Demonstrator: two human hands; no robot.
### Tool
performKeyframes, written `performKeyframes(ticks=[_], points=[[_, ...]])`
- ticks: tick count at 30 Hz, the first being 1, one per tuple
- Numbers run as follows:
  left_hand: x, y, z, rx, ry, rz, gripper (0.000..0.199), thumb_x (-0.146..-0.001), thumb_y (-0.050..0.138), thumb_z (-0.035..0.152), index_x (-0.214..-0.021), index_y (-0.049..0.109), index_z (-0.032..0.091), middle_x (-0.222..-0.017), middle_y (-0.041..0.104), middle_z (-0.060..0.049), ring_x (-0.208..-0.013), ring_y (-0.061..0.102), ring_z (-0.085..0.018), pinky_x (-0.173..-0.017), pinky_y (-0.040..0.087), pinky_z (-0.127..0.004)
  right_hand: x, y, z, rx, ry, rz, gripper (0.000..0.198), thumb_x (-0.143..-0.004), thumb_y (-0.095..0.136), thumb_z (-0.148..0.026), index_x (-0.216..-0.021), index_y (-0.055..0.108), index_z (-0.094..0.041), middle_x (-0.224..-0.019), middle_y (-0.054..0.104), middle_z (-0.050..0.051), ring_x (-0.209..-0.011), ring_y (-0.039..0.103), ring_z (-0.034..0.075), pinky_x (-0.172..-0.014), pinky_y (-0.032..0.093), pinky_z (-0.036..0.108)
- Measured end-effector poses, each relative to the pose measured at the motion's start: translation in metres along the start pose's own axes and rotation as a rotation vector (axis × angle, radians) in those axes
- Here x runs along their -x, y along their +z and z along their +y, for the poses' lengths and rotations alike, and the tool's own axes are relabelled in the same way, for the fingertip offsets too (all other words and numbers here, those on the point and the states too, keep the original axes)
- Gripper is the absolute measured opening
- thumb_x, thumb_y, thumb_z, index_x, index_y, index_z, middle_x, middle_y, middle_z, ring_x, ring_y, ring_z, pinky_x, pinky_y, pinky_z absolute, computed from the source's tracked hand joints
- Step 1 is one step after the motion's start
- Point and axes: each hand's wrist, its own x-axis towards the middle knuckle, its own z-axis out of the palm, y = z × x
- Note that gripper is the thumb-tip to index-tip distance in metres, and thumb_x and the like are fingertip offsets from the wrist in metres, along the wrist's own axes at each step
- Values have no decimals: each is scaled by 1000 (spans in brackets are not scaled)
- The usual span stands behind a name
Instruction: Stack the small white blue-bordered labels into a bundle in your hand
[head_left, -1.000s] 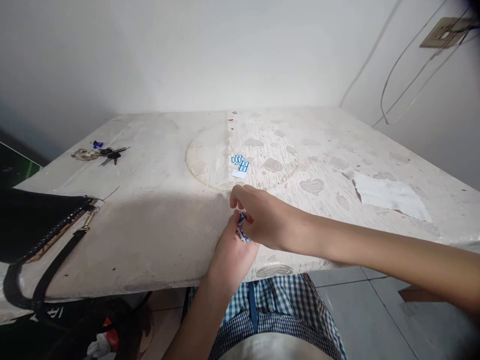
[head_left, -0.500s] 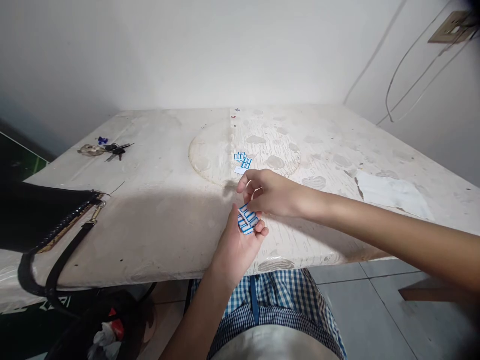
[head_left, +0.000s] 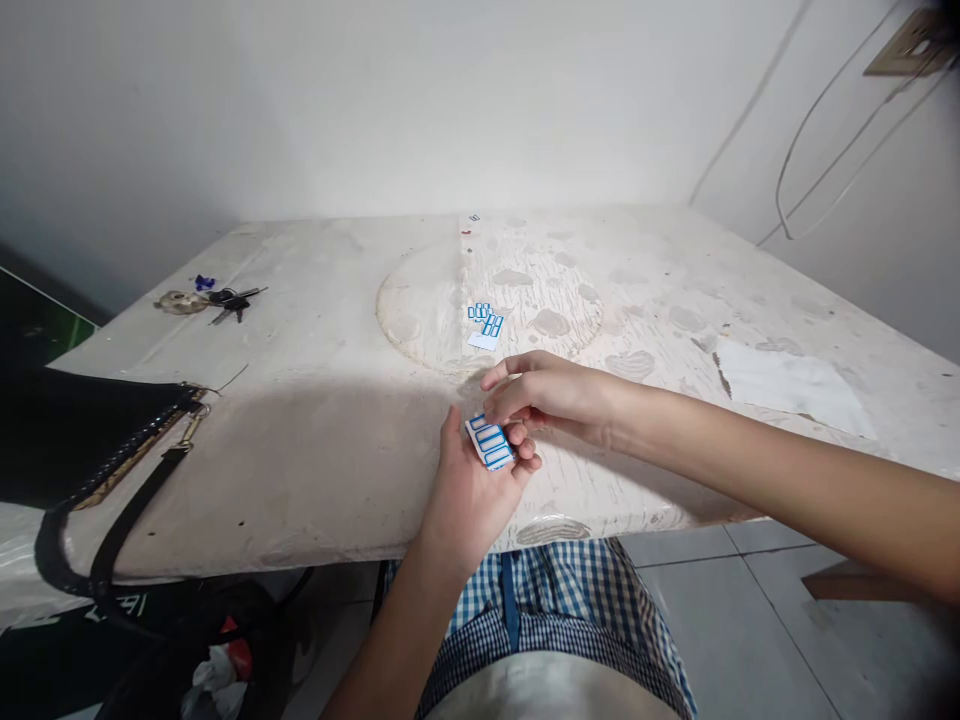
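Small blue-and-white labels (head_left: 490,442), printed with rounded blue frames, lie in the palm of the left hand (head_left: 469,495), above the near middle of the table (head_left: 322,460); that hand is turned up and cupped, holding them, fingers curled along their right side, thumb raised at left; right hand (head_left: 551,392) comes in from the right, fingers bent over the far edge of the labels; cannot tell whether its fingertips grip anything. Beyond the hands, a loose cluster of blue-framed pieces (head_left: 486,318) with a white slip (head_left: 484,341) at its near side, both within a faint ring mark on the cover; farther off, a small red scrap (head_left: 466,232). Far left, dark keys (head_left: 234,302) beside a tan fob (head_left: 178,302), a blue-purple bit (head_left: 204,283) just behind; near left, a black bag (head_left: 90,425), its strap hanging past the near edge; right, a pale patch (head_left: 791,385) with ragged edges; far right, on the wall, an outlet (head_left: 907,45) and looping cables.
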Motion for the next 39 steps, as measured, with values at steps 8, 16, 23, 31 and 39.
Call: performKeyframes(ticks=[8, 16, 23, 31, 39], points=[[0, -2, 0, -34, 3, -17, 43, -90, 32, 44, -69, 54, 13, -60, 46, -3, -52, 43, -10, -52, 40, -21, -3, 1, 8, -7, -17, 16, 30, -69, 48, 1, -92, 39, -17, -49, 45, -4, -35, 45, 13, -33, 38, 24], [-1, -4, -2, 1, -9, 5, 35, -91, 38, 36, -66, 49, 14, -51, 34, 5, -42, 33, -5, -43, 30, -17, -11, 3, 18, 210, -205, 160, 26, -70, 46, -1, -91, 44, -16, -65, 50, -2, -47, 55, 13, -43, 42, 25], [2, -10, 0, 25, -49, -62, 32, -92, 38, 34, -72, 51, 12, -50, 33, 6, -40, 30, -4, -42, 29, -16, -36, -40, 4, 695, -495, 481, 21, -68, 50, -1, -84, 59, -12, -83, 58, 4, -66, 50, 13, -61, 37, 26], [5, -14, 2, 35, -68, -97, 36, -93, 35, 35, -71, 52, 12, -47, 27, 8, -37, 27, -3, -38, 25, -16, -90, -51, -2, 1198, -661, 407, 11, -77, 60, -19, -84, 63, -11, -96, 59, 10, -85, 53, 21, -72, 38, 28], [6, -13, 1, 32, -56, -88, 33, -92, 39, 34, -71, 52, 12, -47, 27, 8, -36, 27, -3, -37, 26, -16, -98, -34, 4, 1471, -651, 527, 11, -88, 49, -17, -92, 57, -10, -85, 57, 5, -80, 54, 18, -72, 42, 33]])
